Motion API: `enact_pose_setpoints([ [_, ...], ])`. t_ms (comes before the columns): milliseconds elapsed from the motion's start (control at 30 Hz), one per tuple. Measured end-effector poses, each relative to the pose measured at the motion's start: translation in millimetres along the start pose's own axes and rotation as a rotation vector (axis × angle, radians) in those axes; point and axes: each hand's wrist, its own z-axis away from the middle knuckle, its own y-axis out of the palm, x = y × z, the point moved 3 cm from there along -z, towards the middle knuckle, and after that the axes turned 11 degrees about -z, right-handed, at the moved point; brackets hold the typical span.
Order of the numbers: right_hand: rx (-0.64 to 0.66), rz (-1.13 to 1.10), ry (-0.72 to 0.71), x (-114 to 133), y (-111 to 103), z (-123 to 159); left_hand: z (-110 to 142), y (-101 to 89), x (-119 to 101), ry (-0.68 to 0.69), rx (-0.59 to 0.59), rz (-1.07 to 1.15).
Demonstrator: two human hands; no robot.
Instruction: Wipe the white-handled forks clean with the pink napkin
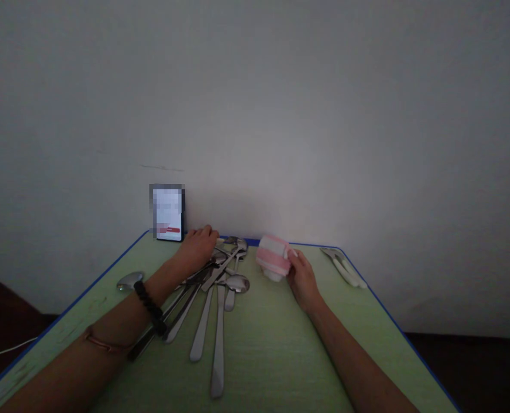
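Observation:
My left hand (pixel 198 248) reaches over the far left side of a loose pile of metal cutlery. Its fingers are bent down, and what they hold, if anything, is hidden. Spoons, one with its bowl (pixel 237 283) facing up, and several long handles lie crossed in the pile. One long handle (pixel 217 350) points toward me. To the right of the pile, my right hand (pixel 303 280) is closed on the edge of a pink-and-white striped cloth (pixel 273 255), bunched with a white rounded part underneath.
A phone (pixel 168 212) stands upright against the wall at the back left. A spoon bowl (pixel 129 281) shows left of my left forearm. White-handled pliers or shears (pixel 344 268) lie at the far right of the green table (pixel 276 355), which has a blue edge.

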Motion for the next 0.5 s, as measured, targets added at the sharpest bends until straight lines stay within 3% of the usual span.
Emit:
enact_pose_setpoints([
  [233, -0.108, -0.427, 0.161, -5, -4, -9, 6, -33.5, -15, -0.008, 0.010, 0.124],
  [500, -0.120, -0.560, 0.266, -6, -8, -14, 12, -29.3, -64, 0.022, -0.011, 0.379],
])
